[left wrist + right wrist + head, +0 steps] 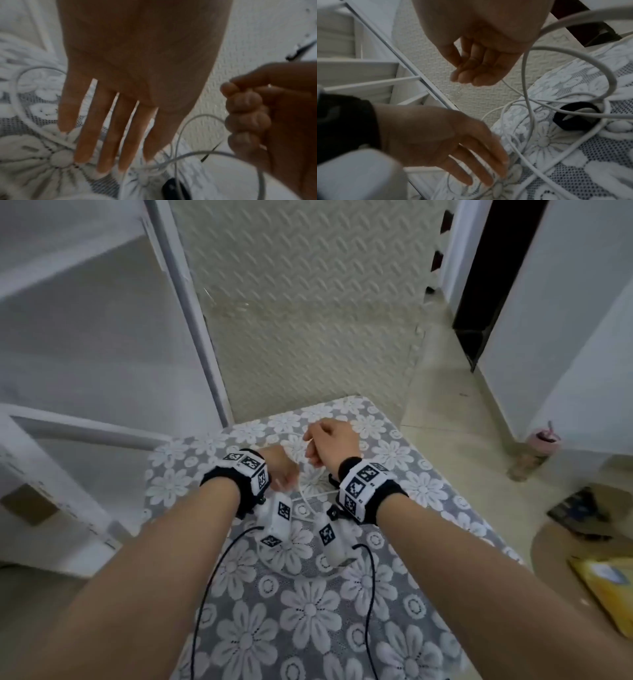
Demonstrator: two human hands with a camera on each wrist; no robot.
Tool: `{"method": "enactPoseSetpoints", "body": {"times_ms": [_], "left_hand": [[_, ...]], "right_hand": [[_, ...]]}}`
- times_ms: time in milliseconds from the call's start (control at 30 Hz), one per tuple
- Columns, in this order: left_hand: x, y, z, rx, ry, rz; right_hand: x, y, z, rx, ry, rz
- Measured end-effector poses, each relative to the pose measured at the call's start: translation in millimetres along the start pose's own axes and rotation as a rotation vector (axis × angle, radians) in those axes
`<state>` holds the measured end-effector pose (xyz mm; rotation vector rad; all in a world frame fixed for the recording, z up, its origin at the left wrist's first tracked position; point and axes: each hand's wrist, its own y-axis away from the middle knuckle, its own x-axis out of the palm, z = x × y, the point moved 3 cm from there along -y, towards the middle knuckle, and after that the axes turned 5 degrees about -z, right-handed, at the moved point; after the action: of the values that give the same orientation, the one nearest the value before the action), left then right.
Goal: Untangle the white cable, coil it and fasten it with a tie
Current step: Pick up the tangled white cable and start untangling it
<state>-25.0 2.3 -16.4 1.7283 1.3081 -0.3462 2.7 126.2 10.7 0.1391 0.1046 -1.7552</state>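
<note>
The white cable (310, 497) lies in loose, crossing loops on the flowered lace tablecloth (308, 611). My right hand (329, 443) is raised over the far part of the table. Its fingers (247, 119) are curled round strands of the cable (188, 153), which arc down to the cloth. My left hand (282, 474) reaches down beside it with fingers (106, 148) straight and spread. Their tips touch the cloth and a cable loop (18, 94). A black tie (570, 121) lies on the cloth under the cable loops (526, 81), just right of both hands (476, 65).
The small table's left edge meets a white metal frame (191, 302). Beyond it lies a patterned floor mat (308, 285). On the floor to the right stand a pink bottle (541, 443) and a yellow packet (609, 587). Black sensor leads (219, 570) trail from my wrists.
</note>
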Motion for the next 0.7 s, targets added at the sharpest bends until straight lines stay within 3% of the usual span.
{"method": "enactPoseSetpoints", "body": {"times_ms": [67, 133, 267, 433, 533, 700], "left_hand": [[8.3, -5.1, 7.4, -0.011, -0.258, 0.095], [17.2, -0.2, 14.2, -0.012, -0.478, 0.101], [30.6, 1.7, 19.5, 0.082, -0.736, 0.129], [24.6, -2.6, 18.8, 0.106, -0.650, 0.074], [15.1, 5.6, 8.1, 0.143, -0.536, 0.044], [-20.7, 24.0, -3.6, 0.266, -0.005, 0.063]], "right_hand": [[-1.3, -2.9, -4.3, -0.015, 0.061, 0.005], [-3.9, -3.1, -11.1, -0.001, 0.093, 0.018], [-11.1, -6.4, -16.0, -0.003, 0.122, -0.006], [-10.3, -6.7, -18.6, -0.009, 0.167, 0.000], [-6.0, -2.7, -19.0, 0.007, 0.216, 0.074], [-1.7, 10.5, -17.1, -0.032, 0.416, 0.355]]}}
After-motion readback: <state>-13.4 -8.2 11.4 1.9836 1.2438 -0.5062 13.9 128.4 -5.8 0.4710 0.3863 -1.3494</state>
